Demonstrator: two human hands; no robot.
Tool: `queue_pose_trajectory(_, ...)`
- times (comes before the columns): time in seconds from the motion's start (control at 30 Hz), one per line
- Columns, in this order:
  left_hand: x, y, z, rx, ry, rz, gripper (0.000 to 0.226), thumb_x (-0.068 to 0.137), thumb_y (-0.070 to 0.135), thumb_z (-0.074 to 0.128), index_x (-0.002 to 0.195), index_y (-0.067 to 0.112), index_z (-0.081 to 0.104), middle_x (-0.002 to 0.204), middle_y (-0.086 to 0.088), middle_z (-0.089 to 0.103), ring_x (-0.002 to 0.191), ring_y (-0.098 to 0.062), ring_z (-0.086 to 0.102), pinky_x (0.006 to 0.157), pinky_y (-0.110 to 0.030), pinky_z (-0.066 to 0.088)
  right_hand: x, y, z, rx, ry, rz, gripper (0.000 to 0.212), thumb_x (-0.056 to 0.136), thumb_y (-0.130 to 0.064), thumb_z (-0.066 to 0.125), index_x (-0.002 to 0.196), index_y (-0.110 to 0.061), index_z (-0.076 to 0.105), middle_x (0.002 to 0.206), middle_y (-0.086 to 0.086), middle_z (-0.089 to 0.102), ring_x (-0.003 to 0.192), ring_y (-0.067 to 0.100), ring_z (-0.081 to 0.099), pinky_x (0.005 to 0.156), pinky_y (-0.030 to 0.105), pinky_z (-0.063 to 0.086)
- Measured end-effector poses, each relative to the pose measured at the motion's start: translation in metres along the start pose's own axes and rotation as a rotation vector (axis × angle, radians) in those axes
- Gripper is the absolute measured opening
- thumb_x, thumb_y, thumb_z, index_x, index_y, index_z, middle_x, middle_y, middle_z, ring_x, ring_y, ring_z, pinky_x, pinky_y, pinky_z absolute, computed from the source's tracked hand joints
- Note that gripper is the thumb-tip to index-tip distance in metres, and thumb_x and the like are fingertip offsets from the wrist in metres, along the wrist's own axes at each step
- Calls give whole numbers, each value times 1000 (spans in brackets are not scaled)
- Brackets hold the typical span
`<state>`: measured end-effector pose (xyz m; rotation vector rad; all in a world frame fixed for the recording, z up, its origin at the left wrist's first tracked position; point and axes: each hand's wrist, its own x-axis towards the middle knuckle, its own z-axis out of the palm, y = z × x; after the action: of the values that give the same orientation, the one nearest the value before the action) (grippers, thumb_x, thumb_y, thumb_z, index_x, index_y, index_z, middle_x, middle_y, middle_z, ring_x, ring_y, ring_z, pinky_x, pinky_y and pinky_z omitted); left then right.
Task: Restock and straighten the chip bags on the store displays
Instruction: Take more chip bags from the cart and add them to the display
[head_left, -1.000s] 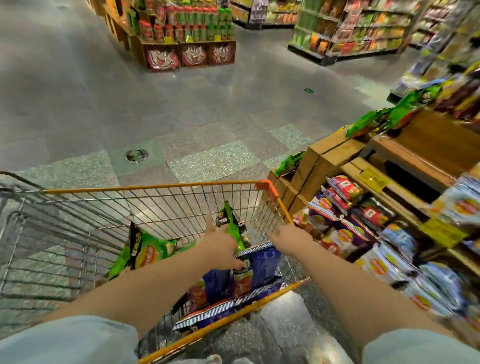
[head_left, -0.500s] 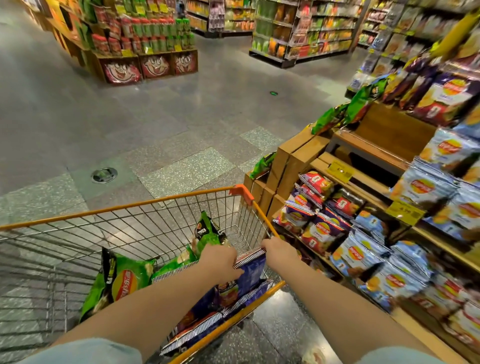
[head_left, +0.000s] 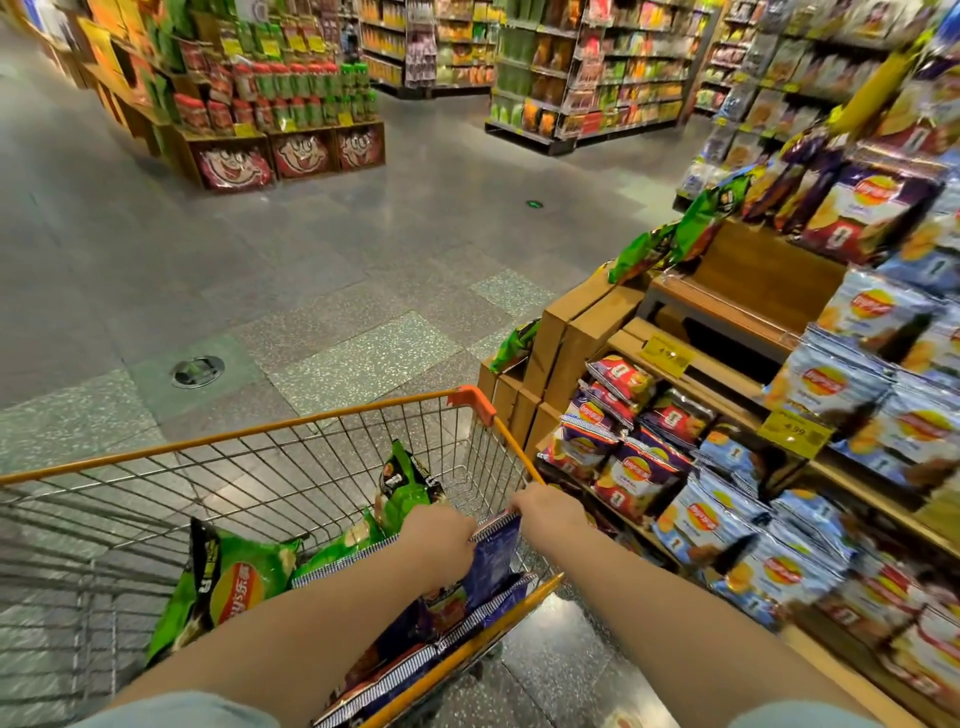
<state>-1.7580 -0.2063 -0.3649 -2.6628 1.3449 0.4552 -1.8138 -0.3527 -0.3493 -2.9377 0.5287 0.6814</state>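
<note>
Head view, 1 frame. Both hands are inside the cart (head_left: 270, 431), at its right rear corner. The left hand (head_left: 439, 545) is clenched on the top seam of a blue chip bag (head_left: 493, 561), fingers curled over the striped edge. The right hand (head_left: 550, 506) pinches the same seam at its right end, close to the cart's orange right rail. So 1 bag is held by 2 hands, still below rim level.

Bag stands on edge, top seam running roughly left to right between the 2 hands, its length dropping into the cart toward the person. More blue bags lie flat beneath it. Green chip bags (head_left: 228, 577) sit further left in the cart, untouched.

Key relation: the display shelf (head_left: 717, 382) lies to the right of the grip, just beside the cart, with red and blue bags leaning on its lower tiers. The right hand is nearer to it.

Judgement: the bag is mid-pickup; next it needs lifting over the right rail, then carrying rightward.
</note>
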Motion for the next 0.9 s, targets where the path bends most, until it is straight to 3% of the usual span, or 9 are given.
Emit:
queue_pose_trajectory(0.2, -7, -8, -23, -165, 90, -43, 18, 90, 28, 41, 79, 15, 48, 79, -2, 55, 75, -23, 52, 62, -29, 39, -5, -5, -24, 125, 107, -25, 36, 99, -14, 36, 131, -22, 50, 133, 6, 47, 117, 30, 51, 89, 42, 48)
queue_pose_trajectory(0.3, -9, -6, -44, -331, 113, -103, 21, 87, 29, 45, 69, 17, 45, 71, 0, 50, 74, -22, 51, 62, -28, 40, -13, -10, -34, 252, 206, -33, 40, 100, -16, 33, 139, -21, 40, 137, 6, 42, 117, 32, 50, 88, 42, 44)
queue_pose_trajectory(0.43, -4, -5, -78, -521, 146, -226, 24, 83, 27, 51, 60, 18, 47, 63, 2, 47, 71, -20, 50, 58, -26, 35, -26, -18, -50, 302, 294, -96, 36, 101, -18, 35, 137, -15, 41, 133, 6, 41, 114, 30, 50, 81, 32, 39)
queue_pose_trajectory(0.6, 14, -4, -111, -863, 164, -356, 18, 83, 23, 56, 75, 8, 62, 75, -11, 62, 81, -27, 64, 70, -31, 49, -34, -15, -76, 286, 337, -98, 31, 101, -14, 33, 121, -10, 56, 122, 13, 52, 112, 33, 53, 85, 36, 44)
queue_pose_trajectory(0.67, 22, -4, -117, -964, 204, -384, 18, 77, 19, 57, 77, 3, 66, 79, -17, 67, 83, -28, 68, 77, -37, 56, -36, -9, -87, 332, 347, -99, 30, 102, -16, 31, 112, -6, 57, 114, 15, 56, 105, 34, 55, 82, 36, 45)
queue_pose_trajectory(0.77, 31, 2, -123, -1160, 247, -396, 14, 83, 15, 60, 73, 5, 62, 74, -12, 66, 75, -27, 68, 79, -40, 58, -38, 2, -104, 417, 364, -102, 35, 103, -28, 30, 85, -8, 53, 90, 13, 53, 88, 30, 53, 71, 33, 39)
queue_pose_trajectory(0.83, 36, 10, -130, -1346, 247, -385, 18, 89, 11, 60, 71, 10, 55, 74, -10, 61, 68, -25, 63, 72, -36, 58, -38, 10, -112, 446, 382, -85, 37, 102, -32, 31, 76, -11, 48, 82, 8, 48, 81, 27, 49, 66, 32, 35)
queue_pose_trajectory(0.9, 42, 19, -139, -1437, 270, -410, 19, 90, 6, 58, 72, 6, 53, 71, -11, 56, 61, -21, 57, 51, -27, 52, -40, 16, -118, 448, 397, -72, 37, 99, -35, 34, 75, -12, 51, 79, 7, 49, 79, 26, 50, 61, 31, 33)
